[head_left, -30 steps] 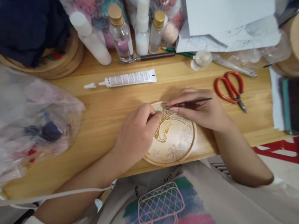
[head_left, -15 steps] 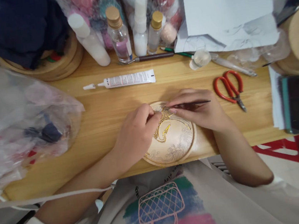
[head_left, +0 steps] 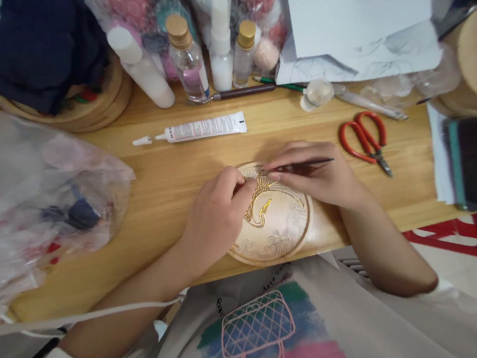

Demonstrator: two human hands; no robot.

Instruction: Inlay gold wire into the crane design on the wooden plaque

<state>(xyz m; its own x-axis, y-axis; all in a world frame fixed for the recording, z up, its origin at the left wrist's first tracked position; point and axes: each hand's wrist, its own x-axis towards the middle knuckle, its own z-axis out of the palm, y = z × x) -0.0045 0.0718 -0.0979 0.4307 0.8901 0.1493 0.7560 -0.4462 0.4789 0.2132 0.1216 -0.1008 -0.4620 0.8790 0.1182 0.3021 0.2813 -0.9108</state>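
A round pale wooden plate (head_left: 283,214) lies at the table's front edge. Its face carries a drawn wave pattern and a crane-like bird outlined in gold wire (head_left: 262,213). My left hand (head_left: 220,210) rests over the plate's left side, thumb and forefinger pinched together above the gold lines. Whatever is in that pinch is too small to make out. From the right, my right hand (head_left: 317,173) reaches over the plate's upper edge, fingers closed on a slim dark tweezers-like tool (head_left: 320,161). The tool's tip is near the gold wirework, close to my left fingertips.
Behind the plate lie an uncapped white glue tube (head_left: 207,127) and its cap (head_left: 142,140). Red-handled cutters (head_left: 365,140) are to the right, a phone (head_left: 475,163) farther over. Several bottles (head_left: 190,69), papers (head_left: 362,21) and a dark-handled tool (head_left: 246,91) line the back; a plastic bag (head_left: 43,201) fills the left.
Both hands stay almost in the same place over the plate, the dark tool still in my right fingers. The view has shifted very slightly.
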